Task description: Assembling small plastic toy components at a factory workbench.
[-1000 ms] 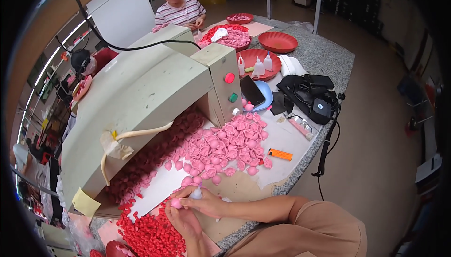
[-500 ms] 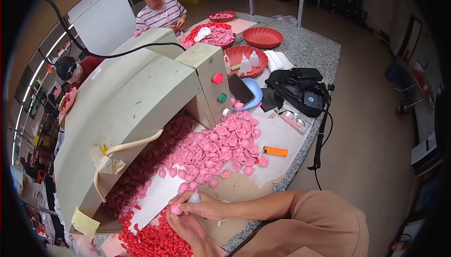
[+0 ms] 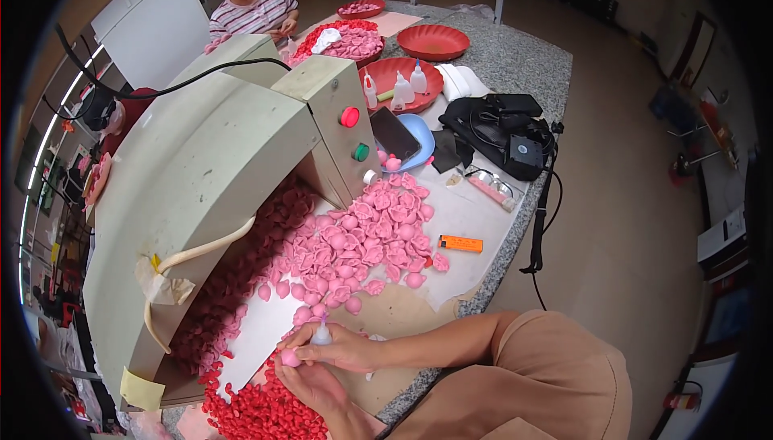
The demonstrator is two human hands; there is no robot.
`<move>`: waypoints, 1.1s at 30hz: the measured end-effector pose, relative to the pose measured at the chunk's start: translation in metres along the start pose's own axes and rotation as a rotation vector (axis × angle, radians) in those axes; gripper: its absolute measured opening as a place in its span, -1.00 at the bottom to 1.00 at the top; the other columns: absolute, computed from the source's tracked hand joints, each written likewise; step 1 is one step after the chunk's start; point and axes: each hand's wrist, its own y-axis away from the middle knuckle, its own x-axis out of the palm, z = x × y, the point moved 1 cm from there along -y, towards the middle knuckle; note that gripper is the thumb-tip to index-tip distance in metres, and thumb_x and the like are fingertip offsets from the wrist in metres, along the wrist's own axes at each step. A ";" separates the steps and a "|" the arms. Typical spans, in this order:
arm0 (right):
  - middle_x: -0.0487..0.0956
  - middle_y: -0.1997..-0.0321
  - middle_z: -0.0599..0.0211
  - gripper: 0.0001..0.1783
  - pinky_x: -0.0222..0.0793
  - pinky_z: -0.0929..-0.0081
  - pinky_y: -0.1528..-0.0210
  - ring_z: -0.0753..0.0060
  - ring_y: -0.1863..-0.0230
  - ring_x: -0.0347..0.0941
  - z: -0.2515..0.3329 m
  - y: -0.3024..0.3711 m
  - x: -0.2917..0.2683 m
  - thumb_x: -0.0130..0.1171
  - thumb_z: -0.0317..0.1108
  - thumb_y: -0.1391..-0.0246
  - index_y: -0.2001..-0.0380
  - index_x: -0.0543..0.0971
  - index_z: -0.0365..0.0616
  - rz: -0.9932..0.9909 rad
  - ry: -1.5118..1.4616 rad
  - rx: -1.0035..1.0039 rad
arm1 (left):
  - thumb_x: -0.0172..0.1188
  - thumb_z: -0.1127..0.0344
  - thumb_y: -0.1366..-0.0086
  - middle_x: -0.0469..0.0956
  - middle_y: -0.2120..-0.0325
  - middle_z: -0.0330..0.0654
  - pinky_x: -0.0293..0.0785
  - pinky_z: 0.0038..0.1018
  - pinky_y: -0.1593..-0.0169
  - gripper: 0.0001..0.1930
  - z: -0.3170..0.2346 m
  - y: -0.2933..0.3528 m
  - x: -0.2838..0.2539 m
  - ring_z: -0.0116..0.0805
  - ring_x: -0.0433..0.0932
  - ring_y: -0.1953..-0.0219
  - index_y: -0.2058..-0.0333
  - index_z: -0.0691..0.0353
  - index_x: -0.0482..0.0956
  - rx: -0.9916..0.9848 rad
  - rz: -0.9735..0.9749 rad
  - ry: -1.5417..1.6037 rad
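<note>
While fingers of the left hand (image 3: 316, 389) grip one pink ball (image 3: 290, 357) at seven o'clock in view, those of the right hand (image 3: 348, 350) clasp one white bottle (image 3: 322, 335) at the ball's two o'clock.

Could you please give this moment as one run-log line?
left hand: holding pink ball | right hand: holding small bottle | near hands: red pieces, pink pieces | farther right: orange lighter

Ahead of my right hand (image 3: 348, 348), petal pieces (image 3: 386, 231) lie in the machine (image 3: 209, 150) and over the tabletop (image 3: 515, 41); beyond them, a phone (image 3: 394, 135) in a dish (image 3: 423, 140). Loose pieces (image 3: 259, 414) lie left of my left hand (image 3: 316, 385).
</note>
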 end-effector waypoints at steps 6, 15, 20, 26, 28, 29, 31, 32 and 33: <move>0.39 -0.06 0.10 -0.79 0.23 0.43 -0.11 0.40 -0.07 0.30 0.004 0.001 0.003 0.13 -0.32 -0.09 0.23 0.49 -0.19 -0.029 0.022 0.016 | -0.07 0.22 -0.29 0.33 0.05 -0.24 0.22 -0.48 -0.03 -0.65 0.000 0.001 0.006 -0.43 0.28 0.01 -0.01 0.19 0.31 -0.002 -0.069 0.035; 0.41 -0.03 0.17 -0.79 0.24 0.45 -0.10 0.41 -0.06 0.32 -0.002 0.000 0.000 0.13 -0.35 -0.09 0.22 0.48 -0.19 -0.010 -0.018 0.005 | -0.01 0.18 -0.27 0.38 0.11 -0.20 0.25 -0.50 0.05 -0.68 -0.004 0.000 0.012 -0.39 0.31 0.05 0.08 0.22 0.38 0.042 -0.124 -0.048; 0.44 0.00 0.28 -0.84 0.31 0.59 0.08 0.59 0.11 0.36 -0.004 -0.002 0.002 0.11 -0.39 -0.10 0.24 0.49 -0.15 -0.042 -0.015 0.029 | 0.01 0.22 -0.27 0.37 0.07 -0.21 0.27 -0.48 0.01 -0.69 -0.011 0.000 0.013 -0.41 0.32 0.06 0.05 0.21 0.37 0.019 -0.062 -0.031; 0.44 -0.02 0.26 -0.86 0.30 0.66 0.16 0.64 0.21 0.35 0.003 0.005 0.001 0.11 -0.47 -0.08 0.25 0.49 -0.15 -0.051 -0.050 0.059 | 0.06 0.30 -0.25 0.41 0.17 -0.22 0.30 -0.50 0.19 -0.78 -0.005 0.001 0.012 -0.41 0.37 0.20 0.14 0.20 0.44 0.025 -0.125 0.042; 0.44 -0.03 0.25 -0.85 0.30 0.64 0.15 0.62 0.23 0.34 0.001 0.004 0.003 0.10 -0.50 -0.08 0.24 0.49 -0.15 -0.076 -0.072 0.036 | 0.08 0.29 -0.24 0.42 0.18 -0.22 0.31 -0.51 0.19 -0.77 -0.008 0.001 0.014 -0.41 0.37 0.21 0.15 0.20 0.43 0.036 -0.096 0.009; 0.44 -0.03 0.25 -0.85 0.30 0.64 0.15 0.62 0.23 0.34 -0.002 0.002 0.002 0.10 -0.50 -0.08 0.24 0.49 -0.15 -0.066 -0.073 0.073 | 0.08 0.29 -0.24 0.42 0.18 -0.22 0.31 -0.51 0.19 -0.77 -0.009 0.001 0.012 -0.41 0.37 0.21 0.15 0.20 0.43 0.056 -0.130 0.008; 0.45 -0.01 0.27 -0.83 0.31 0.56 0.13 0.55 0.20 0.36 -0.005 0.003 0.001 0.07 -0.51 -0.08 0.23 0.48 -0.06 -0.058 -0.046 0.028 | 0.07 0.31 -0.25 0.40 0.22 -0.24 0.31 -0.51 0.20 -0.78 -0.010 0.003 0.010 -0.40 0.37 0.23 0.14 0.20 0.44 0.030 -0.112 0.035; 0.45 0.00 0.29 -0.83 0.30 0.56 0.14 0.56 0.19 0.35 -0.003 0.002 0.003 0.07 -0.51 -0.08 0.24 0.49 -0.05 -0.047 -0.017 -0.005 | 0.05 0.33 -0.26 0.38 0.23 -0.25 0.32 -0.51 0.20 -0.81 -0.009 0.001 0.010 -0.41 0.36 0.24 0.15 0.19 0.45 0.042 -0.109 0.025; 0.46 0.00 0.30 -0.83 0.29 0.56 0.14 0.57 0.19 0.35 -0.004 0.002 0.002 0.07 -0.50 -0.08 0.24 0.49 -0.05 -0.052 0.000 0.001 | 0.05 0.33 -0.26 0.38 0.23 -0.25 0.32 -0.51 0.20 -0.81 -0.009 0.003 0.008 -0.41 0.36 0.24 0.15 0.19 0.45 0.047 -0.144 0.029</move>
